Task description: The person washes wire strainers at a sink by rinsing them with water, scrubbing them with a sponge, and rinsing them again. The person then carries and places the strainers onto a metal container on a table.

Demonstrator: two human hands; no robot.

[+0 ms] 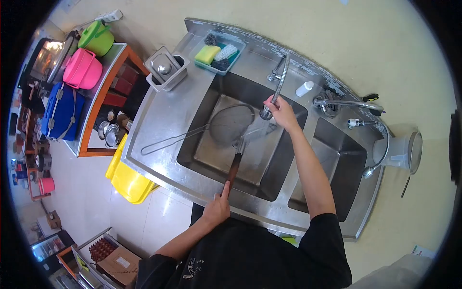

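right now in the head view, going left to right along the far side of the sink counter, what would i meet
steel containers → tub of sponges → spray hose gripped by the right hand → white bottle → curved faucet

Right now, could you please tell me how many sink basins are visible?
2: the larger basin with the mesh strainer, and the smaller basin to its right, partly behind the right forearm.

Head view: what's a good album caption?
Left hand grips a brown-handled metal utensil, right hand a silver flexible faucet, over a rectangular gray steel sink basin.
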